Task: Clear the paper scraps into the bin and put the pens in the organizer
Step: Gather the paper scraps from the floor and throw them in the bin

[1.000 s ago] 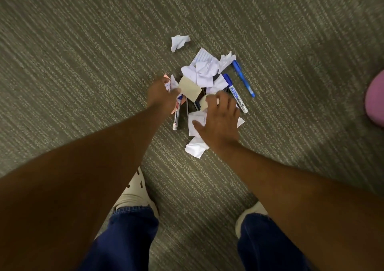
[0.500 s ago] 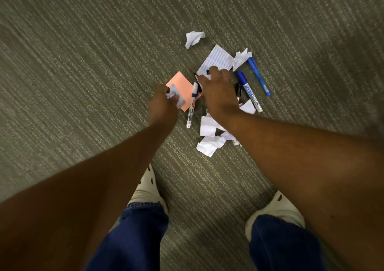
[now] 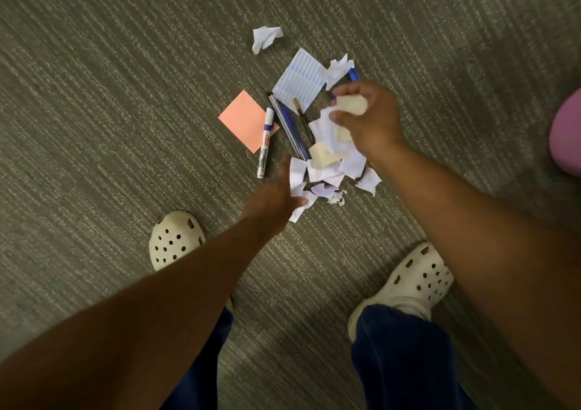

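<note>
Scrap-gathering step, judging by both hands. Left to right: salmon sticky note, whiteboard marker, left hand gripping white scraps, two pens, right hand curled round a crumpled wad. One blue pen half hidden. Loose ball far side. Next: bin, not in view.

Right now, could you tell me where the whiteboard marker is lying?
In the head view, the marker lies on the carpet left of the pile, overlapping the orange note.
</note>
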